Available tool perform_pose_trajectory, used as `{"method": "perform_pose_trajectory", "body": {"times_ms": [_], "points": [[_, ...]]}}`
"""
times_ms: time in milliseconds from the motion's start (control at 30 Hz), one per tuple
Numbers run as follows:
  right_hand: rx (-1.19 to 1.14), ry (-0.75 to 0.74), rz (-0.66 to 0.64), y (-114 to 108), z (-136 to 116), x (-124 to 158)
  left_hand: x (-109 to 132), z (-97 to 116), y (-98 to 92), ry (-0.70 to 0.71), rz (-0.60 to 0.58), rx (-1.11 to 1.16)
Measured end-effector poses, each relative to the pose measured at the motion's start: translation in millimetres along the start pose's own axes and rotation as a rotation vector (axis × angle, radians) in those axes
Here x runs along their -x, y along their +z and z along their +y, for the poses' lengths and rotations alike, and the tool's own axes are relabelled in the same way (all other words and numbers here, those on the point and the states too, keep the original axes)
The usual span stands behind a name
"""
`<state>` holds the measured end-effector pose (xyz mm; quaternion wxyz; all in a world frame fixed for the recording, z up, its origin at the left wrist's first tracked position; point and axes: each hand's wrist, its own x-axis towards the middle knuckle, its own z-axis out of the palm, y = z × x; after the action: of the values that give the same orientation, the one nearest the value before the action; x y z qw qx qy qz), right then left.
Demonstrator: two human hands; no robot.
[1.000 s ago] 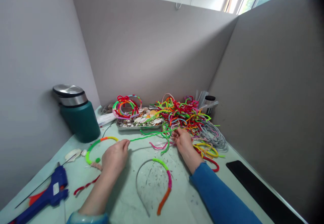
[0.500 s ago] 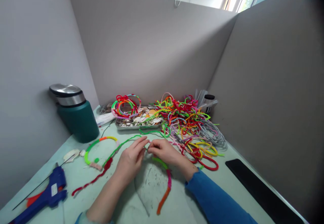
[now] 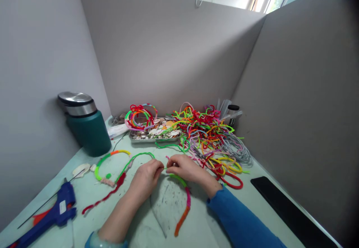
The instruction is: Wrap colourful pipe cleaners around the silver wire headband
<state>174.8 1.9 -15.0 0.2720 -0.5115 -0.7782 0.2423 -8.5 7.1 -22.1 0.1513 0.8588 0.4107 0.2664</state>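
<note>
A thin headband [image 3: 187, 199] arches on the table in front of me. Its right arm is wrapped in orange, magenta and green pipe cleaner, while the left arm is bare grey. At the top of the arch, my left hand [image 3: 147, 177] is closed in a pinch on the band. Just to its right, my right hand [image 3: 183, 167] pinches with thumb and fingers; a short pink pipe cleaner tip [image 3: 167, 158] pokes up beside them. Fingers hide most of what lies between the hands. Left of my left hand lies a long green and red pipe cleaner [image 3: 120, 180].
A blue glue gun [image 3: 63, 205] and a green bottle [image 3: 88, 134] stand left. Behind are a metal tray [image 3: 154, 140] of buttons and a pile of pipe cleaners [image 3: 204, 124]. Yellow-handled scissors [image 3: 228, 164] lie right, near a black strip [image 3: 280, 203]. A wrapped headband [image 3: 98, 165] lies left.
My left hand has drawn its fingers in from spread to a pinch, slightly lower. My right hand stays close beside it. The view has shifted slightly.
</note>
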Motion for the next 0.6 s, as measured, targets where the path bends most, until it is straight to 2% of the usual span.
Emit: {"method": "perform_pose_trajectory", "body": {"times_ms": [167,333,467,600], "points": [[0.199,0.049,-0.038,-4.1,3.5,5.2,-1.6,-1.5,-0.8,-0.065,0.092,0.045],[0.324,-0.057,-0.074,-1.9,1.1,6.9,-3.7,1.4,-4.9,-0.122,0.108,0.179],[0.188,-0.149,-0.083,-5.4,-2.1,6.3,-4.5,1.6,-8.0,-0.164,0.095,0.318],[-0.060,-0.157,-0.009,-8.2,-6.2,4.9,-5.4,-1.1,-8.1,-0.203,0.107,0.497]]}}
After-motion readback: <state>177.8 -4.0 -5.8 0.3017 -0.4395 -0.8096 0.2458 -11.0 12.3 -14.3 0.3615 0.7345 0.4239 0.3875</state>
